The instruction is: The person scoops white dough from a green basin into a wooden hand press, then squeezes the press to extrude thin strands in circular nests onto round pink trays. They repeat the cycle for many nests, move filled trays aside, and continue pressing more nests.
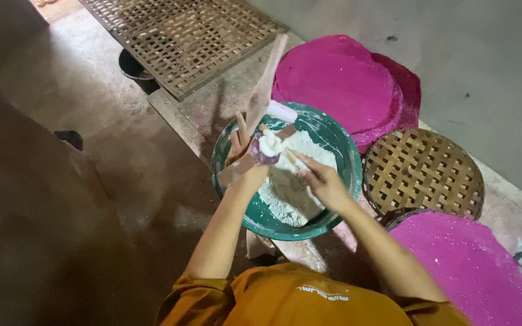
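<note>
Over the green basin [333,130], half filled with white flour [291,187], the left hand [243,154] closes around a small purple lump [265,154] and what may be a pale flat paddle [261,90], though blur and overlap hide exactly how the fingers sit. Just beside it, the right hand [321,181] pinches a thin stick [294,158] against the floured lump. Magenta round sheets [339,78] lie behind the basin and another [466,265] is cut off at the lower right, with a round woven tray [424,172] between them.

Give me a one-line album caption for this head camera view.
Left hand holding a dough lump, right hand over a green flour basin.
</note>
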A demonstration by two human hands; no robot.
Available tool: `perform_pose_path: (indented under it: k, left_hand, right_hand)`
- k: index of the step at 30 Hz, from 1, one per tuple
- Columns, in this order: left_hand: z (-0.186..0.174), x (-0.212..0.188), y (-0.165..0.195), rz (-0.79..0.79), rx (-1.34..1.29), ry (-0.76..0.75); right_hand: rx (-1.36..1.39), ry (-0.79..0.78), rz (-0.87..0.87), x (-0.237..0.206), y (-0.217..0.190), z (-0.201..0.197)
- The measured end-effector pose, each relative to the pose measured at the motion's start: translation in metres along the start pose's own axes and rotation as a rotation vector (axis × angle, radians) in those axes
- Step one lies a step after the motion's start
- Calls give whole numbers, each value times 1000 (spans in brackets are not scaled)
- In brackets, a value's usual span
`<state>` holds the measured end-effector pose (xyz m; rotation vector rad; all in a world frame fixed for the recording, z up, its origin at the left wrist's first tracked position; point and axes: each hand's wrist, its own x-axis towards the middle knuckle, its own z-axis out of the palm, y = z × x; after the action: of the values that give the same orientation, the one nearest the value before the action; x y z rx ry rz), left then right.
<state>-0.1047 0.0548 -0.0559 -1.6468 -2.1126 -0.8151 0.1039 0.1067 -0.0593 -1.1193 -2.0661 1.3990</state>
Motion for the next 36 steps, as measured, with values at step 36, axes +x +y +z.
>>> perform_pose_path:
  k: [36]
  left_hand:
    - [-147,-87,250,1011,-814,-1166]
  right_hand:
    - [-621,490,-732,-356,-67,-97]
